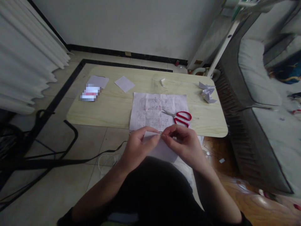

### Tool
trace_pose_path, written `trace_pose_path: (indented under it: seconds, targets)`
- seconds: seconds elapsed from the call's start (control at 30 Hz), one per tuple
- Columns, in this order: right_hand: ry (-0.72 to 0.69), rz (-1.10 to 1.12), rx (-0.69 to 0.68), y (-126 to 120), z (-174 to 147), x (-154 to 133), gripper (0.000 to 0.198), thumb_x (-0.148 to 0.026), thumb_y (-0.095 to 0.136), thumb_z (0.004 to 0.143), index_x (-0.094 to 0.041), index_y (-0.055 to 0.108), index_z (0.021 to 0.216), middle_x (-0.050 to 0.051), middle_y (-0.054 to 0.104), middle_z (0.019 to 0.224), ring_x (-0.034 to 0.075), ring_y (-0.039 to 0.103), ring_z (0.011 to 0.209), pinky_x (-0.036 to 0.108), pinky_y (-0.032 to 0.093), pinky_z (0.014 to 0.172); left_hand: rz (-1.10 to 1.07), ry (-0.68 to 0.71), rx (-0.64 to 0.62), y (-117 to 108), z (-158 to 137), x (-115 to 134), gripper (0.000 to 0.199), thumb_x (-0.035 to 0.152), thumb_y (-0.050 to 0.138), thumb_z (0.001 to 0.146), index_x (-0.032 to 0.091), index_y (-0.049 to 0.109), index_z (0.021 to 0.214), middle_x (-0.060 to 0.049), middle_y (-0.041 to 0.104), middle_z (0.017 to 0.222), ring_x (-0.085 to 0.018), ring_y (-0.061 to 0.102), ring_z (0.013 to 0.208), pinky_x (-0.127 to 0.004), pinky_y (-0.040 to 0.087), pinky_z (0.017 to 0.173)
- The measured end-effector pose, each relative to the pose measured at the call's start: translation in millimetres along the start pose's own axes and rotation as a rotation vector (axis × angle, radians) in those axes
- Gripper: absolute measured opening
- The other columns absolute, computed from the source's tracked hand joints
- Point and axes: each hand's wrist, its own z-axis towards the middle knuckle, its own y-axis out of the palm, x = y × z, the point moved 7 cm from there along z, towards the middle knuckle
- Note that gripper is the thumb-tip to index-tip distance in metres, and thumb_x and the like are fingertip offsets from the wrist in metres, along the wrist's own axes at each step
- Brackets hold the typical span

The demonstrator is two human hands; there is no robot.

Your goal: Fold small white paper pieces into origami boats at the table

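Observation:
A white sheet of paper (162,151) is held in front of my body, just off the near edge of the table. My left hand (140,145) grips its left side, thumb on top near the upper edge. Fingers pinched, my right hand (184,144) holds the same upper edge, its fingertips almost meeting my left thumb. Whether a crease lies between them is too small to see. Just beyond my hands, scissors with red handles (178,116) rest closed on a sheet covered in handwriting (147,110).
On the pale wooden table (110,108) lie a square paper (124,84), another paper (100,81) beside a blurred bright object (90,93), and a small white scrap (162,82). Folded paper shapes (208,93) stand at the right. A grey sofa (265,125) borders the right side.

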Motion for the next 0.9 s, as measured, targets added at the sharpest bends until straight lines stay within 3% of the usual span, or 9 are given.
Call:
trace_pose_path:
  seconds: [0.9]
  targets:
    - [-0.086,-0.137,0.076,-1.0,-6.2,5.7,0.005,-0.015,0.063,0.080,-0.018,0.066,0.083,0.000,0.065,0.074,0.012,0.060,0.069,0.024,0.047,0.063,0.037,0.050,-0.025,2.5,3.4,-3.7,0.012,0.030,0.065,0.081,0.020,0.071,0.082,0.000,0.073,0.080,-0.015,0.065,0.077,-0.023,0.049,0.068]
